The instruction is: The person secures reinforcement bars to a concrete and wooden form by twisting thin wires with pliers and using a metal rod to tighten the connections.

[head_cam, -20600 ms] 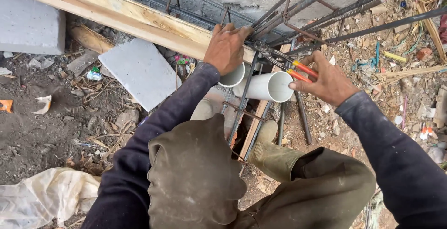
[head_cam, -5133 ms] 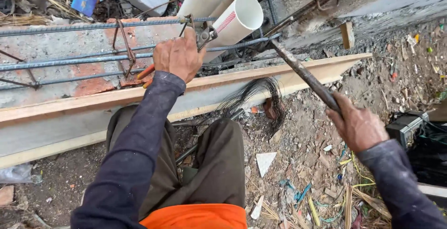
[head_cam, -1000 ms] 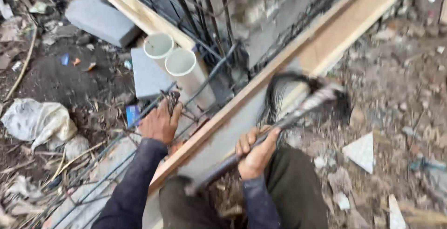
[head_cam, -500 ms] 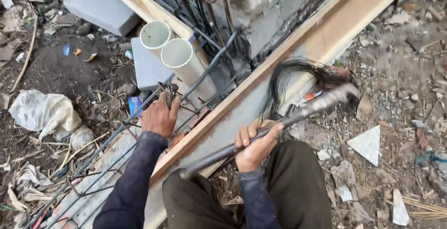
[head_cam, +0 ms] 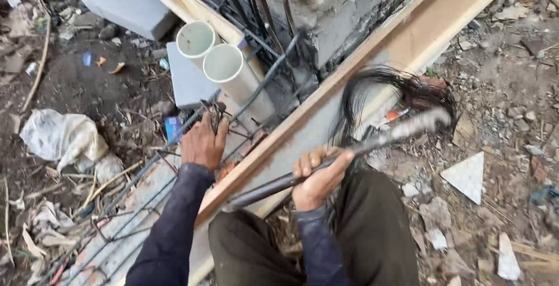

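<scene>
The right hand wraps its fingers around a steel bar. The left hand rests on rebar, fingers together.

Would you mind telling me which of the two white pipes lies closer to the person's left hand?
The right-hand white pipe, whose open mouth sits lower in the picture, just above the left hand. The other pipe lies farther up and left.

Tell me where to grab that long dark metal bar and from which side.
Grip the long dark metal bar mid-shaft, where the right hand already wraps it. It slants up to the right above the wooden plank, so come from below, the person's side, where the shaft is bare.
</scene>
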